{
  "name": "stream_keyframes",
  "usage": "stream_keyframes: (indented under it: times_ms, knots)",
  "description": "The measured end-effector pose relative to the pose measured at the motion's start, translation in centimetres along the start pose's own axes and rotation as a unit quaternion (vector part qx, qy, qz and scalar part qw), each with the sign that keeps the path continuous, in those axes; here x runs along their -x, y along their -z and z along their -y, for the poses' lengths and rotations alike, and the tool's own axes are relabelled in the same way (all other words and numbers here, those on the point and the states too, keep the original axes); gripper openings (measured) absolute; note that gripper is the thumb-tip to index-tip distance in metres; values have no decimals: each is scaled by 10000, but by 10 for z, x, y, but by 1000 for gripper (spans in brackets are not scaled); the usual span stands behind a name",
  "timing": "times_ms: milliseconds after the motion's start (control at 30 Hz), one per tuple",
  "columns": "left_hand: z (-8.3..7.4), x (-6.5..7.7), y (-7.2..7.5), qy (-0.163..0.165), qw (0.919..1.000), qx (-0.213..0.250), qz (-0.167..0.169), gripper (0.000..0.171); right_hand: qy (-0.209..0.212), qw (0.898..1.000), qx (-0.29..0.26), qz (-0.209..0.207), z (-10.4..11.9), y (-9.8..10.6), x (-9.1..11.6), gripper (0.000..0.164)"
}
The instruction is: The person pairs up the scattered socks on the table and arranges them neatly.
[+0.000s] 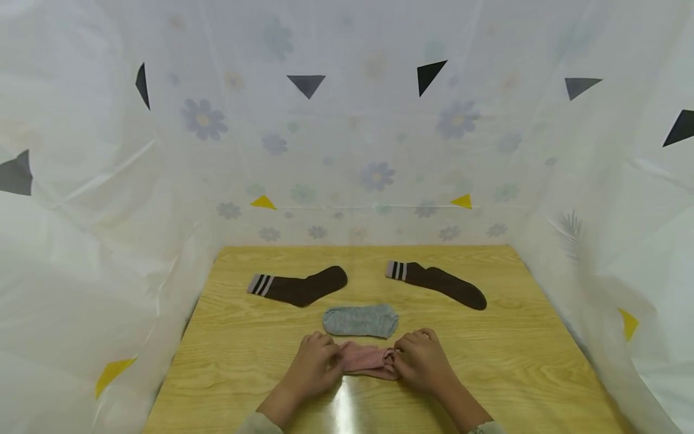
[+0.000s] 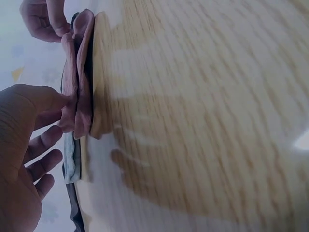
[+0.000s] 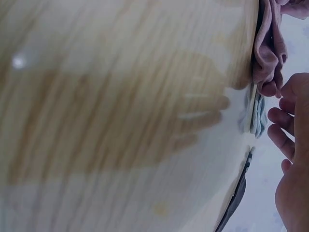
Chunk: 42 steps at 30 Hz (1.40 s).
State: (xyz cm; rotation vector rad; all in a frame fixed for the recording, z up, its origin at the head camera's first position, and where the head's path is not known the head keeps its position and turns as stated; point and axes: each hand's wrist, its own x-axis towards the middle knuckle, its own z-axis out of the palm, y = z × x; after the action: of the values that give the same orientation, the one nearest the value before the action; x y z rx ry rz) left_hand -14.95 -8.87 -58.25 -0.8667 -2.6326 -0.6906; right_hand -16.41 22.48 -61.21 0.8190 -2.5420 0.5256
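Observation:
A folded pink sock (image 1: pixel 364 357) lies near the front of the table, between the two hands. My left hand (image 1: pixel 317 364) pinches its left end between thumb and forefinger; in the left wrist view the other fingers of that hand (image 2: pixel 24 140) are spread loosely. At the sock's right end, by a rolled opening, my right hand (image 1: pixel 424 361) pinches the fabric. The right wrist view shows the pink sock (image 3: pixel 268 53) standing in soft folds above the tabletop. Just behind it lies a grey sock (image 1: pixel 360 320), flat and lengthwise.
Farther back on the wooden table (image 1: pixel 228 337) lie two dark socks with striped cuffs, one dark sock (image 1: pixel 303 288) at left and another dark sock (image 1: pixel 441 285) at right. White flowered sheeting (image 1: pixel 352 150) with triangle patches surrounds the table's back and sides.

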Motion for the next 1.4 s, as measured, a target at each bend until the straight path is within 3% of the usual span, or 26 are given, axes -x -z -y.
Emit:
stream_keyframes:
  times_ms: [267, 600, 833, 1200, 1400]
  knots:
    - [-5, -12, 7, 3, 9999, 136, 54, 16, 66, 9993, 44, -360, -9, 2, 0, 9]
    - [-7, -23, 4, -472, 9983, 132, -315, 13, -89, 9984, 275, -488, -21, 19, -4, 10]
    - [-5, -34, -2, -561, 9983, 44, -129, 8, -210, 9961, 513, -683, -33, 29, -3, 11]
    - [-6, -53, -5, -472, 9974, 463, 276, 7, -1040, 9909, 831, -213, -41, 40, 4, 14]
    - [-9, -63, -5, -541, 9969, 458, 335, 7, -1614, 9819, 939, 307, -48, 47, 8, 14]
